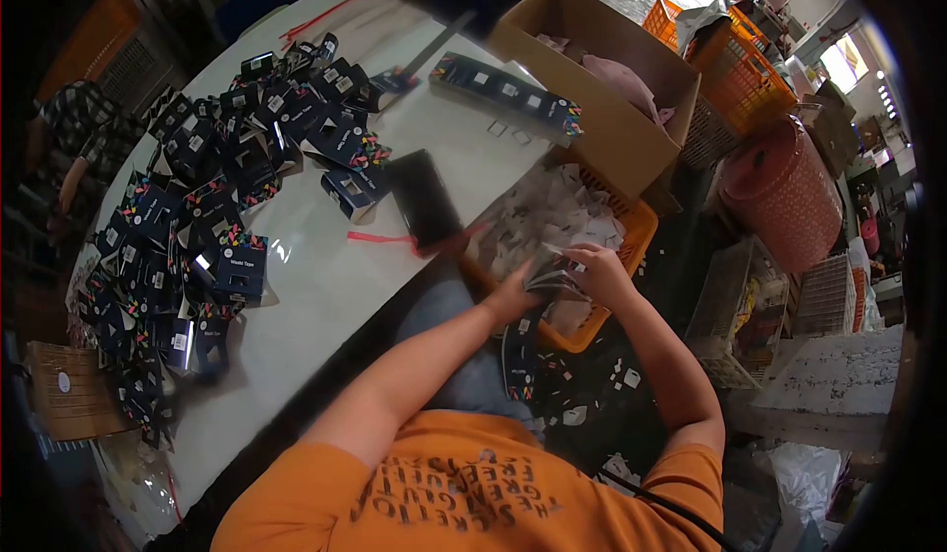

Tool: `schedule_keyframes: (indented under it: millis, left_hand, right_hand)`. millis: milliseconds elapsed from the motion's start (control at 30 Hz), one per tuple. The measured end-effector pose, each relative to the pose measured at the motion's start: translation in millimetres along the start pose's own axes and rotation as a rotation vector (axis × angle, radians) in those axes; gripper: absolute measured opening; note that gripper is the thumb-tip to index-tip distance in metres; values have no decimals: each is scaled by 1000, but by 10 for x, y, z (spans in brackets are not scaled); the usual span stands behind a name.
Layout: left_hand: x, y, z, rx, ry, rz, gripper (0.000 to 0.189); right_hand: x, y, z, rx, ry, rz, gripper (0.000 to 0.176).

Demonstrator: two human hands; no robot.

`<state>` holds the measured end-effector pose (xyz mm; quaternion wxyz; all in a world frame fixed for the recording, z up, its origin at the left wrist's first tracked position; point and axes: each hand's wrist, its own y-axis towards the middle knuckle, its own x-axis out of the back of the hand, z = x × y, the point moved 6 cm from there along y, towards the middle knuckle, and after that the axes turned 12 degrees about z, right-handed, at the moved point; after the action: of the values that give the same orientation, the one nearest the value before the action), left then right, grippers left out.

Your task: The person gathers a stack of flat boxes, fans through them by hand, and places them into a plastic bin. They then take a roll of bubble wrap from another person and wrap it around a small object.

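My left hand (511, 297) is closed around a small stack of thin, pale-edged card pieces (546, 268) over an orange plastic basket (639, 246). The fingers of my right hand (600, 272) pinch at the stack's upper right side. White paper scraps (582, 212) fill the basket beneath both hands. Just below my left hand, a dark printed card strip (519, 360) with a colourful end lies by my leg. On the white table (306, 355), a black rectangular object (424, 202) sits close to the edge near my hands, with a red strip (380, 238) beside it.
Many dark "Washi Tape" cartons (240, 268) are heaped across the left of the table. A long dark stack of card (505, 93) lies at the far edge, beside a big cardboard box (592, 69). Scraps litter the floor (602, 384). Another person's arm (74, 182) shows at far left.
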<state>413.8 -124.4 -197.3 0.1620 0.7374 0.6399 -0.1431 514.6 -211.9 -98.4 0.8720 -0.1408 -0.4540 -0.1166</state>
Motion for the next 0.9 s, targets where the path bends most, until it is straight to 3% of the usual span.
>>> schedule_keyframes:
  millis: [533, 733, 900]
  left_hand:
    - [-45, -3, -94, -9, 23, -12, 57]
    - [-89, 8, -54, -28, 7, 28, 57]
    - [-105, 13, -52, -20, 85, 58, 60]
  right_hand:
    - [-27, -168, 72, 80, -23, -158, 13]
    - [33, -184, 167, 117, -25, -27, 19]
    - [-6, -124, 286, 16, -406, 222, 19]
